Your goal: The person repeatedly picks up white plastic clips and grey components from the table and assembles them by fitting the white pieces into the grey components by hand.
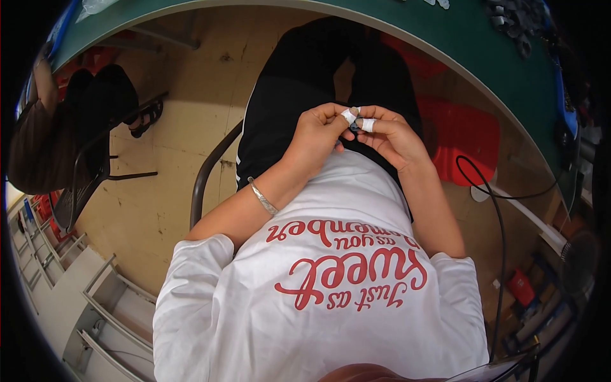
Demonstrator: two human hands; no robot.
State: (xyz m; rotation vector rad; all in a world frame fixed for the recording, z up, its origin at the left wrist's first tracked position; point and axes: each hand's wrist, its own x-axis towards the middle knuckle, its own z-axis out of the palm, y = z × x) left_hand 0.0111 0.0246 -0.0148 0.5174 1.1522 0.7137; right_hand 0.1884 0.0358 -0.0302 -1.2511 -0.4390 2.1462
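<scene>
Over my lap, in front of my white shirt, both hands meet fingertip to fingertip. A small dark bluish-grey piece (354, 127) is pinched between them, mostly covered by the fingers, so its kind cannot be made out. My left hand (316, 137) is closed on it from the left, white tape wrapped round its thumb. From the other side my right hand (396, 139) grips the piece, also with white tape on a digit. A silver bracelet circles my left wrist.
A green table (407, 16) curves across the top, with a heap of dark grey parts (512, 22) at its right. Red stools (461, 140) stand beneath it. Another person (54, 140) sits at the left. A black cable (499, 254) hangs at my right.
</scene>
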